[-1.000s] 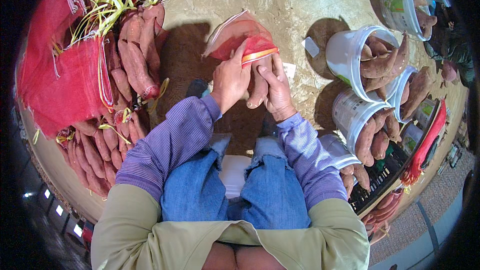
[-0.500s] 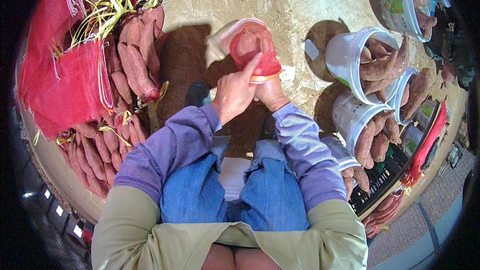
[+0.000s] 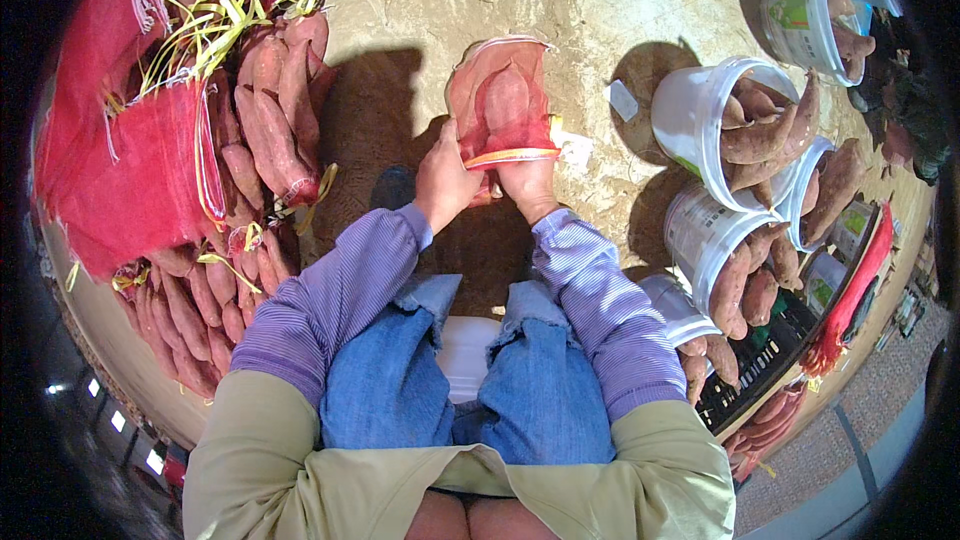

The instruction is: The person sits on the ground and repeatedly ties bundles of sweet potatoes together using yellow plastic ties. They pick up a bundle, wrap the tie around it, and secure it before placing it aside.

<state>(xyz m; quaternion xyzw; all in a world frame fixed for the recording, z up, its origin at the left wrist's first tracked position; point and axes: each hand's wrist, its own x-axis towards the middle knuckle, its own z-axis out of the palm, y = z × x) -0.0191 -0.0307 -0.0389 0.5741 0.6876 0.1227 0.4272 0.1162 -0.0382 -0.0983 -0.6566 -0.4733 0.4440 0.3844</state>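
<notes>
A red mesh bag (image 3: 503, 100) with a sweet potato (image 3: 507, 102) inside lies stretched out in front of me on the sandy ground (image 3: 600, 10). My left hand (image 3: 444, 180) grips its near left edge by the orange band. My right hand (image 3: 527, 180) holds the near right edge of the same bag. My purple sleeves and blue jeans fill the lower middle of the view.
A heap of sweet potatoes (image 3: 270, 120) with yellow ties lies at the left, beside a pile of red mesh bags (image 3: 120, 170). White buckets (image 3: 700, 120) filled with sweet potatoes stand at the right, and a black crate (image 3: 760, 370) sits at the lower right.
The bag was bunched up low in both hands. It is now lifted and pulled out longer away from me, with a sweet potato showing through the mesh.
</notes>
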